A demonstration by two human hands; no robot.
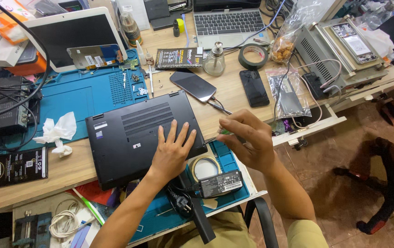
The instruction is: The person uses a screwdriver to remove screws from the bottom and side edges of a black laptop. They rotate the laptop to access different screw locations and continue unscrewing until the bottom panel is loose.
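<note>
A black laptop lies upside down on the wooden desk, its vented bottom cover facing up. My left hand presses flat on the near right part of that cover, fingers spread. My right hand is closed around a small screwdriver with a green grip. Its tip points at the laptop's right edge, beside my left fingers.
A blue work mat carries a phone part, loose screws and crumpled tissue. A black power adapter and a tape roll lie near the desk's front edge. Two phones, a glass bottle, a second laptop and a tablet stand farther back.
</note>
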